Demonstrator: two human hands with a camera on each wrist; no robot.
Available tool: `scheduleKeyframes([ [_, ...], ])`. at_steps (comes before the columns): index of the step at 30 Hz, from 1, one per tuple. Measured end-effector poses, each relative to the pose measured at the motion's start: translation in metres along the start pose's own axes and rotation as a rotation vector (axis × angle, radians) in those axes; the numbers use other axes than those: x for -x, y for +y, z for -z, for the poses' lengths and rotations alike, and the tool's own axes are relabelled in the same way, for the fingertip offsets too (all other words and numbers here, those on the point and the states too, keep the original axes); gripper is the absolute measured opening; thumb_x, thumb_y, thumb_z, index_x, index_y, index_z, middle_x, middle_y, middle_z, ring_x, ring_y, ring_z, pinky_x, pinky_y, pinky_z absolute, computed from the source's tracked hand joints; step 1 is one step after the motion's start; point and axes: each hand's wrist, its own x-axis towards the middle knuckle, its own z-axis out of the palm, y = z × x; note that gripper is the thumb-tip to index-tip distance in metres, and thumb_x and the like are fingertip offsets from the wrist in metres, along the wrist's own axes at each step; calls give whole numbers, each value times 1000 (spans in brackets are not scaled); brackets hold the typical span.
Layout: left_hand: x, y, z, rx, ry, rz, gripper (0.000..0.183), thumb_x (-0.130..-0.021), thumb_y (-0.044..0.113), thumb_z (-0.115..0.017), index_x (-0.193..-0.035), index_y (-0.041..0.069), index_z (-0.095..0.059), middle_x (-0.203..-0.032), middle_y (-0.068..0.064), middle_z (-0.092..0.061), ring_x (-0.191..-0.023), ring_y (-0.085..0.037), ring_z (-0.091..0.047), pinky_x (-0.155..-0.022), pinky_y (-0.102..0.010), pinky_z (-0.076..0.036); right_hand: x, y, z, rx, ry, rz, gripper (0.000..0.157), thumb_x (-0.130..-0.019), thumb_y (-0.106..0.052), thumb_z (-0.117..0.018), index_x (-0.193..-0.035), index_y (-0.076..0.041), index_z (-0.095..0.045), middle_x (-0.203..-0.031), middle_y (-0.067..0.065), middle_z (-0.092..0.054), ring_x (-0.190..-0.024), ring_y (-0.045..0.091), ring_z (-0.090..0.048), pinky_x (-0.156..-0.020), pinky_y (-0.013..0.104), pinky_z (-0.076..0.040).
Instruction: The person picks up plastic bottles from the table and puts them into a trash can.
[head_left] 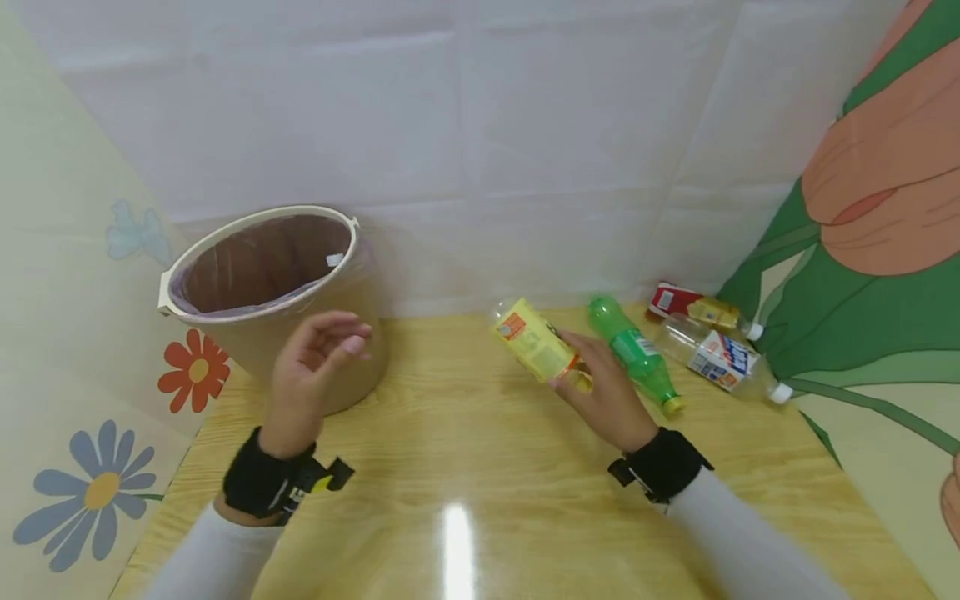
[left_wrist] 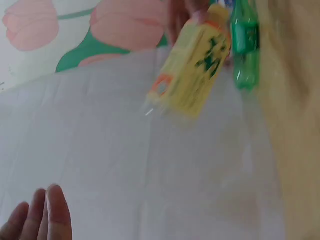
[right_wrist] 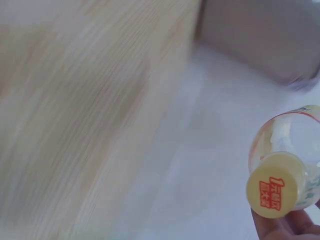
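Note:
My right hand (head_left: 606, 392) grips a clear plastic bottle (head_left: 536, 340) with a yellow label, near its cap end. The bottle is tilted, its base pointing up and to the left. In the right wrist view its yellow cap (right_wrist: 272, 192) with red print faces the camera. My left hand (head_left: 318, 367) is raised in front of the trash bin (head_left: 367, 333), fingers loosely bent, holding nothing. The left wrist view shows only the left fingertips (left_wrist: 57, 210), apart from the bottle.
A green bottle (head_left: 633, 346) lies right of my right hand. Beyond it lie a clear bottle with a white cap (head_left: 720, 358) and a red-labelled bottle (head_left: 693, 304). The bin, lined with a thin bag, stands at the wooden table's (head_left: 420, 467) back left, before a white-covered wall (head_left: 525, 167).

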Motion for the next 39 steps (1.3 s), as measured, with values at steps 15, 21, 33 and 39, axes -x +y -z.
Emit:
scheduleKeyframes([
  [15,53,-67,-93,304,-60,378,65,-92,3,-60,-144,17,-25,-135,-16,-44,-118,-34,-46,-96,-43,-42,38,-86,-20,-288,-109,42,66,-87,-7,-69,-143,-9,-33,-140,7,-35,-121,23,-40,-94,49,-41],
  [21,55,-71,-101,306,-78,360,69,-91,0,-58,-146,24,-24,-137,-14,-42,-121,-32,-44,-98,-45,-39,44,-69,-33,-306,-124,63,68,-88,-18,-69,-145,-17,-32,-141,0,-34,-125,22,-38,-95,47,-41],
  [33,41,-63,-89,237,-41,331,61,-89,4,-63,-140,15,-31,-129,-17,-48,-116,-33,-48,-94,-45,-43,41,-58,-26,-243,-90,70,68,-89,-14,-68,-145,-16,-29,-143,5,-33,-126,23,-36,-98,43,-40],
  [39,17,-36,-57,187,81,218,59,-88,0,-63,-137,10,-32,-124,-19,-51,-112,-33,-50,-91,-38,-47,31,-31,-10,-94,-17,-42,61,-92,-24,-64,-144,-15,-33,-143,5,-34,-123,24,-38,-97,45,-40],
])
